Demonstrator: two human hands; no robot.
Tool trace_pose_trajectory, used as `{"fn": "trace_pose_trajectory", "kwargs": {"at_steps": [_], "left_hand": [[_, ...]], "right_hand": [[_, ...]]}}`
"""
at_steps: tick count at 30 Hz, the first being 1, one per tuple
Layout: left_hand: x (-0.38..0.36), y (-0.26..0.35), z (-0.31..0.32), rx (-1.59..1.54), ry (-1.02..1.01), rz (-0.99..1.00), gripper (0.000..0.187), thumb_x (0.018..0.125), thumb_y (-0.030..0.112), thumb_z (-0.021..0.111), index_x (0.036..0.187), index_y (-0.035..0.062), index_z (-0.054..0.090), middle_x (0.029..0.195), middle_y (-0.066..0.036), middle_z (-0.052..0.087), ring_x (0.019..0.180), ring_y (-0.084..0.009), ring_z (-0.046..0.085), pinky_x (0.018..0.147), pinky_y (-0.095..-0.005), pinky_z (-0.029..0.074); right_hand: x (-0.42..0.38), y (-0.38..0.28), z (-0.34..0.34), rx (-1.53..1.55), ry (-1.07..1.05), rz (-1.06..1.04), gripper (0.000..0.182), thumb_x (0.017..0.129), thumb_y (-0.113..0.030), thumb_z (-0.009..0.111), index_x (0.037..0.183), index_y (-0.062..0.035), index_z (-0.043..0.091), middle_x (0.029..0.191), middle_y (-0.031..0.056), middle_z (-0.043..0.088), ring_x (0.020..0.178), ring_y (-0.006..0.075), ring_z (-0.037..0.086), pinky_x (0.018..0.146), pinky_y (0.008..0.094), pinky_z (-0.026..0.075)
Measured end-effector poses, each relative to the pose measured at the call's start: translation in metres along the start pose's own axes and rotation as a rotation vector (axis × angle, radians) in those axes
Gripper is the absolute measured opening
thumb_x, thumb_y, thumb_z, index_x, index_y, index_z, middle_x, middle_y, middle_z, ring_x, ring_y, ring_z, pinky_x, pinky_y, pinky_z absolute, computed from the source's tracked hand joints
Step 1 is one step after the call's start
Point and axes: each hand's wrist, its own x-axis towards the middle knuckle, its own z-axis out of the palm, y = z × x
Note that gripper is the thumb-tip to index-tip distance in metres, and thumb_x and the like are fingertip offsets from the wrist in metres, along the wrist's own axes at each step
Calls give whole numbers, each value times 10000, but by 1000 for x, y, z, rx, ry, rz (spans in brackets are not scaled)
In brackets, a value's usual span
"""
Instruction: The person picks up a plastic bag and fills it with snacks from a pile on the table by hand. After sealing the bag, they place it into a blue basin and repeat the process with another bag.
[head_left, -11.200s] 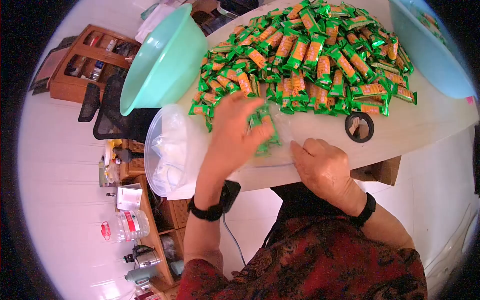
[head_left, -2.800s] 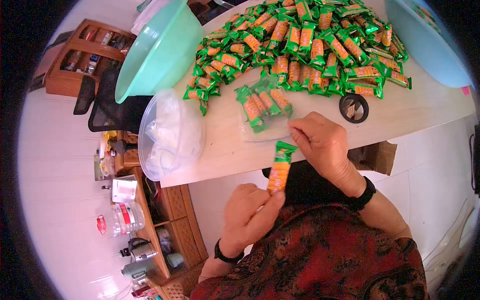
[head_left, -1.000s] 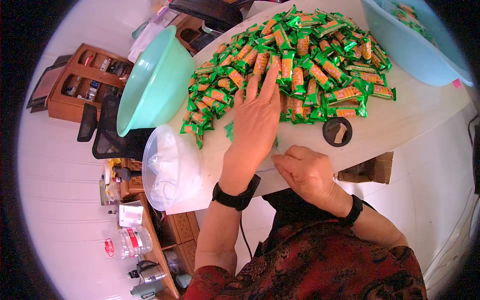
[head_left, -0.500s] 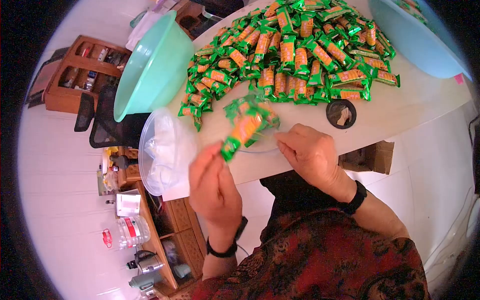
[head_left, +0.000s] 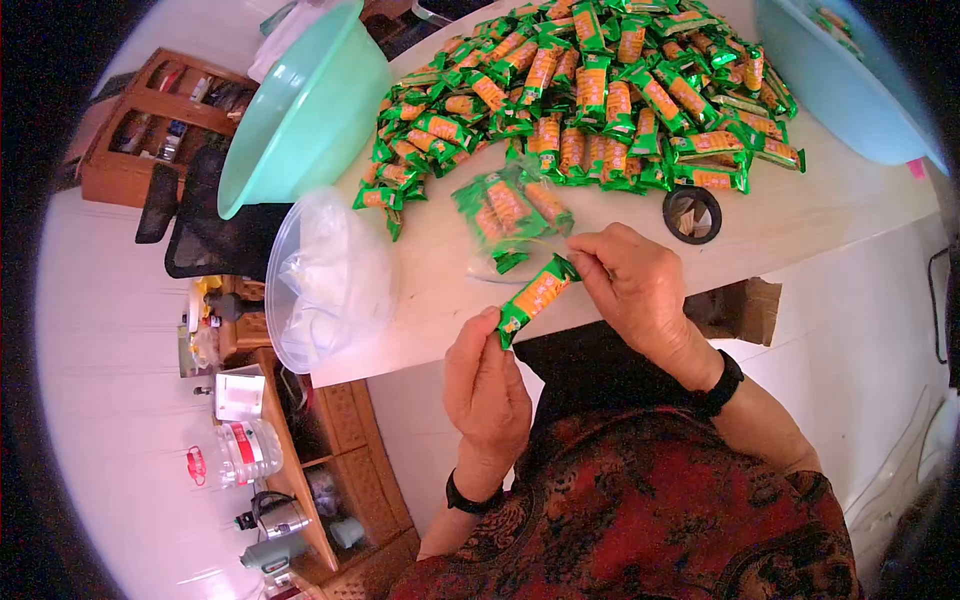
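Observation:
A small green-and-orange snack packet (head_left: 541, 296) is held slantwise just off the table's near edge. My left hand (head_left: 487, 385) pinches its lower end between thumb and fingers. The packet's upper end meets the fingertips of my right hand (head_left: 637, 285), which is closed at the rim of a clear plastic bag (head_left: 487, 268). Inside the bag, several packets of the same kind lie on the table. Whether the right fingers also grip the packet's end is hard to see.
A big heap of similar packets (head_left: 590, 95) covers the table's far side. Left stand a green basin (head_left: 300, 115) and a clear tub (head_left: 283, 290) with white plastic bags. A blue basin (head_left: 850, 90) is at far right. A black tape roll (head_left: 692, 214) lies right of the bag.
My left hand has moved right with the packet, bringing its upper end to my right fingertips. The right hand stays by the bag's rim. The view has shifted slightly.

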Motion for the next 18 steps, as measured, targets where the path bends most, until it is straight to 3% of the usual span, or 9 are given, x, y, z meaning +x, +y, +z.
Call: {"fn": "trace_pose_trajectory", "kwargs": {"at_steps": [2,14,18], "left_hand": [[0,-1,1,11,23,48,222,870,-102,523,1072,-129,611,1162,-214,611,1060,-333,601,924,-380,484],[3,1,14,26,0,-100,255,877,-50,510,1110,-117,591,1220,-225,546,1122,-364,549,957,-401,453],[0,10,27,55,-134,-155,366,860,-42,529,1220,-106,524,1301,-229,472,1176,-368,500,962,-399,441]], "right_hand": [[0,2,1,74,20,25,104,825,-146,681,906,-82,670,786,108,624,717,322,635,602,400,508],[1,0,1,78,29,38,115,843,-151,677,924,-70,668,793,114,634,720,320,636,613,397,511],[1,-1,0,50,31,27,118,845,-150,677,933,-71,667,793,113,631,720,318,635,612,396,509]]}}
